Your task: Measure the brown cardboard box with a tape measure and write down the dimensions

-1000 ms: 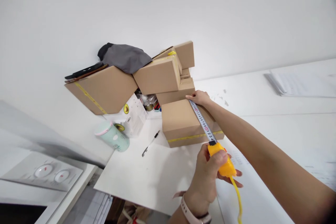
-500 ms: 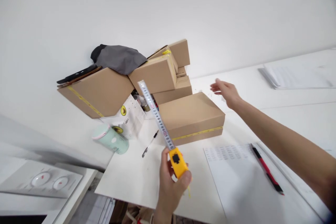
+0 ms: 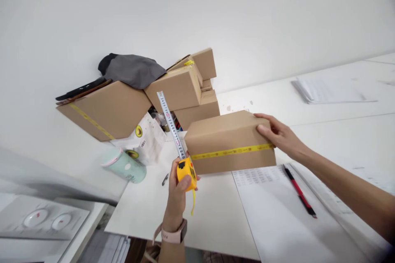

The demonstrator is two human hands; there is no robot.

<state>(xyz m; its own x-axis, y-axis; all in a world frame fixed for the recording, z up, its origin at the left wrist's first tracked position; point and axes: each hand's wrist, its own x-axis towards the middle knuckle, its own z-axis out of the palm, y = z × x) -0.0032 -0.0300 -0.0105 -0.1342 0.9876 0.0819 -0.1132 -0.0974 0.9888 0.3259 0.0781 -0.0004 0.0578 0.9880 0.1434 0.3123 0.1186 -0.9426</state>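
Note:
My left hand (image 3: 177,191) is wrapped round a yellow tape measure (image 3: 186,174); its metal blade sticks out upward and to the left, and a yellow strap dangles below. With thumb on top and fingers behind, my right hand (image 3: 280,135) grips the right end of a brown cardboard box (image 3: 225,135). A strip of yellow tape runs along the box's near side. The box's left end is right beside the tape measure; whether they touch I cannot tell. Partly hidden by my left hand, a pen (image 3: 165,179) lies on the table.
Several cardboard boxes (image 3: 175,88) are stacked at the back left, with a grey cloth item (image 3: 132,70) on top. A mint-green tumbler (image 3: 128,166) stands at left. A printed sheet (image 3: 262,209) and a red-black pen (image 3: 299,192) lie at right; a paper stack (image 3: 333,89) is farther back.
My right hand has come down onto the box and taken hold of its right end. The box has tipped, showing more of its taped side. My left hand has moved left with the tape measure.

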